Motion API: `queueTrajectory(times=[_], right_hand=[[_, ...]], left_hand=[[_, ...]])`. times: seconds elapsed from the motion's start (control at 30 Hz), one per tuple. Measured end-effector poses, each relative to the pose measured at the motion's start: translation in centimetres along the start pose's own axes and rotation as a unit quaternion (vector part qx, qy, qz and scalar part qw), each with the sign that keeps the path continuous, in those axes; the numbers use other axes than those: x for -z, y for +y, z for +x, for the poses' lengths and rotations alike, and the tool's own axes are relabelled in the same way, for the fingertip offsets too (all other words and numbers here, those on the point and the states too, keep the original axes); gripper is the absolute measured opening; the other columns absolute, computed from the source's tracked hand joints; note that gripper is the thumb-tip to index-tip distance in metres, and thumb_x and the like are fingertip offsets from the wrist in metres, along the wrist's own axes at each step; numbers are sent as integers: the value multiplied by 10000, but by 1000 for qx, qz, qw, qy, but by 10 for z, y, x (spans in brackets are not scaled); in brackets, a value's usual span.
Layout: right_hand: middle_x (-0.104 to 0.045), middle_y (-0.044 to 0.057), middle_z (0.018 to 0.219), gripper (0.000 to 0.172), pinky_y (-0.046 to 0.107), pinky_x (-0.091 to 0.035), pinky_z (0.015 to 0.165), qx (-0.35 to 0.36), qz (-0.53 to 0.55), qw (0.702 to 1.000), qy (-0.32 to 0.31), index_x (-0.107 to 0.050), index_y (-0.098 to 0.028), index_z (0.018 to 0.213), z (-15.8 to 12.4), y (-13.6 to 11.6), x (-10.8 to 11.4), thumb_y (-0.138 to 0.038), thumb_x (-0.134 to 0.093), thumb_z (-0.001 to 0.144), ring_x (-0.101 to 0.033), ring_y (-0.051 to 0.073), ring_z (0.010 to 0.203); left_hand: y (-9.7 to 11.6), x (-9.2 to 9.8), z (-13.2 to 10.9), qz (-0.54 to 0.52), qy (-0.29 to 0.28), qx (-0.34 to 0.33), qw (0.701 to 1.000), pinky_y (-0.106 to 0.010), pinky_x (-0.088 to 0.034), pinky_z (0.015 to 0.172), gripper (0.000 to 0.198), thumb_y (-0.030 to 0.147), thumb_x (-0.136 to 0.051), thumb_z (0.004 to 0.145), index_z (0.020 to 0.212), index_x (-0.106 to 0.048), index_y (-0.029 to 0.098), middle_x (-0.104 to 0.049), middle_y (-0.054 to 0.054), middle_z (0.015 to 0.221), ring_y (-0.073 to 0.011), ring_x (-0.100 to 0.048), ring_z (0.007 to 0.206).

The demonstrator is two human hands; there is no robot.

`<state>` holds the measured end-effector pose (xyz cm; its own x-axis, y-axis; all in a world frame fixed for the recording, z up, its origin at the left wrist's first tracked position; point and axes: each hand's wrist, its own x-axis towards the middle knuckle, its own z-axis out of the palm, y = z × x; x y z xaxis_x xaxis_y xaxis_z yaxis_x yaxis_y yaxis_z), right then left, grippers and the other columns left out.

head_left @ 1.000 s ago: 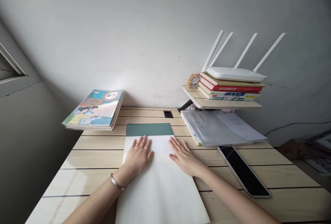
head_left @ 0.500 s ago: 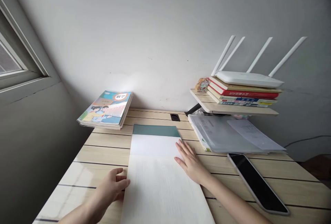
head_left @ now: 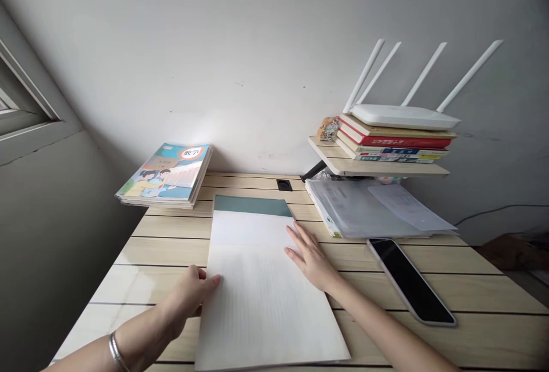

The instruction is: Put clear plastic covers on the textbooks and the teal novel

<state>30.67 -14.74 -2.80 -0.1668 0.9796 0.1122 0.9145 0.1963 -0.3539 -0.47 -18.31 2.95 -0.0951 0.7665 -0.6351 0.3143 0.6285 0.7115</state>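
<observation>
A large white sheet [head_left: 268, 297] lies on the wooden table [head_left: 167, 249], with a teal-green cover [head_left: 253, 206] showing beyond its far end. My left hand [head_left: 186, 297] is curled at the sheet's left edge, fingertips on the edge; whether it pinches the sheet is hidden. A silver bangle [head_left: 116, 352] circles that wrist. My right hand [head_left: 311, 260] lies flat, fingers apart, on the sheet's right edge, touching it and holding nothing.
A stack of textbooks [head_left: 165, 174] sits at the table's far left corner. Plastic file folders [head_left: 369, 209] lie at far right, under a wall shelf [head_left: 377, 169] of books and a white router [head_left: 403, 115]. A black smartphone [head_left: 409, 280] lies right of my right hand.
My left hand has come off the sheet's top to its left edge and curled there. My right hand has shifted little. The whole view has swung slightly between frames.
</observation>
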Motion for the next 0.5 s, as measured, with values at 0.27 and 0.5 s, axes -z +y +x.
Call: queueTrajectory(times=[0.27,0.5], right_hand=[[-189,105,1554,691,444,-216,1138,14,38,999,-1,-389,-192,1415,26,6,39,-586,-435,849,-182,272,1419],[-205,63,1551,864,430,-216,1135,78,99,992,3,-271,-252,1468,59,-3,106,-514,-623,724,-199,269,1416]], left_hand=[[44,15,6,106,-16,-40,993,-308,-504,564,368,201,-603,649,1000,-493,183,-650,-84,847,-260,-663,772],[119,42,-12,310,24,-186,932,-308,-506,639,478,183,-557,600,1070,-633,218,-706,-61,908,-265,-669,782]])
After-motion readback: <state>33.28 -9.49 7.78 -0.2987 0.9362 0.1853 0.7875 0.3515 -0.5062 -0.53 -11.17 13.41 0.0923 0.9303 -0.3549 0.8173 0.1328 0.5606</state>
